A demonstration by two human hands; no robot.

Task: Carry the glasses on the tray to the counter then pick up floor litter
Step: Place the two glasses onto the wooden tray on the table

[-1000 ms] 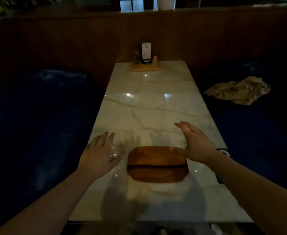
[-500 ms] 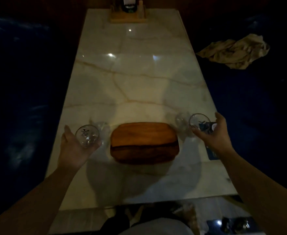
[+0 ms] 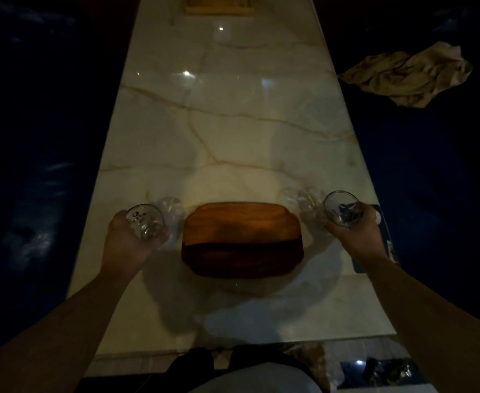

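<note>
A brown wooden tray lies empty near the front of a long marble table. My left hand grips a clear glass just left of the tray, lifted off the tabletop. My right hand grips a second clear glass just right of the tray. Faint glassy shapes, maybe more glasses or reflections, show beside each held glass; I cannot tell which.
Dark blue bench seats flank the table. A crumpled beige cloth lies on the right seat. A wooden condiment holder stands at the table's far end. A blue flat object lies under my right wrist. Litter glints on the floor, bottom right.
A second ago both hands were reaching beside the tray. They closed on a glass each and lifted them; the view tilted downward over the table.
</note>
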